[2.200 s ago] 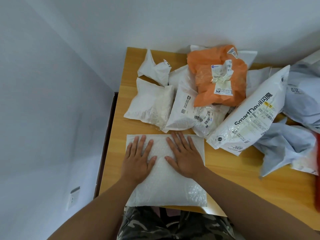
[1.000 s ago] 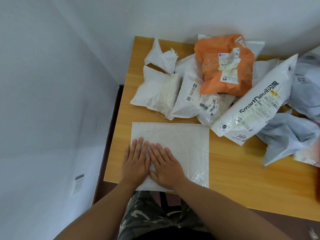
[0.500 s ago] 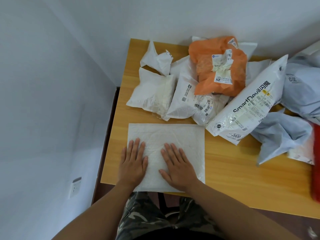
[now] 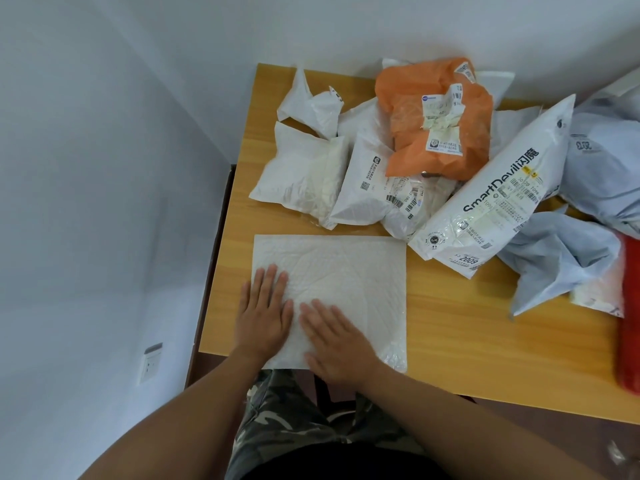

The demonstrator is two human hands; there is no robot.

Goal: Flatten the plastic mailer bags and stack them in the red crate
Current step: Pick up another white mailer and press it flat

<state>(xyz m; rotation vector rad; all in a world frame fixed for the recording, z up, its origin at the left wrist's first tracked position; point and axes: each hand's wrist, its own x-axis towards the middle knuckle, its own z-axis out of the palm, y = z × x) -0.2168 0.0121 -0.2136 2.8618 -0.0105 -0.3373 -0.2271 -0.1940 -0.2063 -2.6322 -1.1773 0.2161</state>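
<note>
A white bubble mailer bag [image 4: 349, 271] lies flat at the near left of the wooden table [image 4: 467, 334], its near edge hanging slightly over the table's front. My left hand [image 4: 265, 311] and my right hand [image 4: 334, 341] press flat on its near left part, side by side, fingers straight. Behind it lies a pile of crumpled bags: white ones [image 4: 304, 174], an orange one [image 4: 433, 119], a large white "SmartDevil" bag [image 4: 495, 199] and grey ones [image 4: 561, 261]. A sliver of the red crate [image 4: 628, 317] shows at the right edge.
The table stands in a corner, with a white wall on the left and at the back. A dark gap runs between the table's left edge and the wall. A wall socket [image 4: 150, 362] sits low on the left. Bare wood lies right of the flat bag.
My hands have slid over the flat bag, apart half a second ago and now close together at its near left. The bag stays in place.
</note>
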